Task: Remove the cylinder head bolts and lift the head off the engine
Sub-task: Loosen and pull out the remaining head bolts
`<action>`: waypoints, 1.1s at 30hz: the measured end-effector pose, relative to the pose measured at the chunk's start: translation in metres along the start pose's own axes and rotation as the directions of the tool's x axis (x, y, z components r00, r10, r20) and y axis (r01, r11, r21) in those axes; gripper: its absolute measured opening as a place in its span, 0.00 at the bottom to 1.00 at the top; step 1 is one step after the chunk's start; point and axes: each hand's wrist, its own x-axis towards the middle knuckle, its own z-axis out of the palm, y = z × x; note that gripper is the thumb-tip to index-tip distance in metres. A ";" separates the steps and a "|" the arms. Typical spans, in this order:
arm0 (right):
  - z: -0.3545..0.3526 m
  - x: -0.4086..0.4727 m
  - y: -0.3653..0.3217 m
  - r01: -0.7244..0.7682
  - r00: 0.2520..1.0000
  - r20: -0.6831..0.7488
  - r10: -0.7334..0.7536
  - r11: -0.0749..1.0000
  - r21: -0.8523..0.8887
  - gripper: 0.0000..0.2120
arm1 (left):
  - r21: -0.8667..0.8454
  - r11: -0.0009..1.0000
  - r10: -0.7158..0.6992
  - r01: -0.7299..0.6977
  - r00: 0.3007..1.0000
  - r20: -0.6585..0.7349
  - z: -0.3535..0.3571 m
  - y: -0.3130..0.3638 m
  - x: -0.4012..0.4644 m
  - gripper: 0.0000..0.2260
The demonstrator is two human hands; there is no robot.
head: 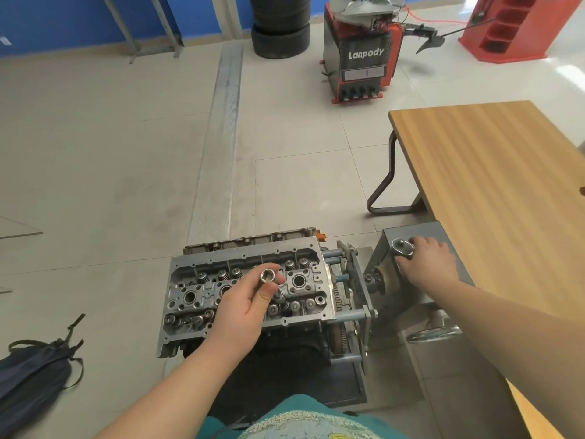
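1. While the cylinder head (247,289) sits bolted on the engine, mounted on a stand directly under the left hand (243,307), that grip pinches a socket (267,276) between thumb and fingertips, open end up, probably to check its size.
2. Off to its right, the right hand (425,264) curls around a ratchet (402,248) on the grey box (443,236), likely to join the two.
3. Beyond that grip lies the wooden tabletop (493,172).

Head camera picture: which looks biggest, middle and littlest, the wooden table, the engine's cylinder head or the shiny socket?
As they look in this view:
1. wooden table, biggest, running off the frame.
2. cylinder head, middle.
3. socket, littlest, pinched in the left hand above the head.
No close calls here.
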 end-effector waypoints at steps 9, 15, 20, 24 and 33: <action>-0.096 -0.143 -0.213 0.662 0.747 0.075 -0.660 0.749 0.001 0.28 | 0.108 0.991 -0.113 0.076 0.908 0.403 -0.026 -0.018 0.037 0.14; -0.086 -0.155 -0.242 0.659 0.744 0.140 -0.653 0.684 -0.311 0.08 | 0.274 0.960 -0.106 -0.058 0.830 0.547 -0.025 -0.037 0.053 0.12; -0.086 -0.148 -0.236 0.800 0.570 0.217 -0.792 0.477 -0.364 0.14 | 0.274 0.940 0.003 -0.205 0.805 0.593 -0.020 -0.052 0.062 0.08; -0.098 -0.141 -0.233 0.905 0.360 0.351 -0.864 0.233 -0.355 0.04 | 0.229 0.950 0.073 -0.214 0.862 0.502 -0.014 -0.062 0.061 0.04; -0.093 -0.158 -0.242 0.612 0.759 0.144 -0.635 0.622 -0.488 0.16 | 0.142 0.984 0.049 -0.110 0.925 0.377 -0.002 -0.062 0.058 0.02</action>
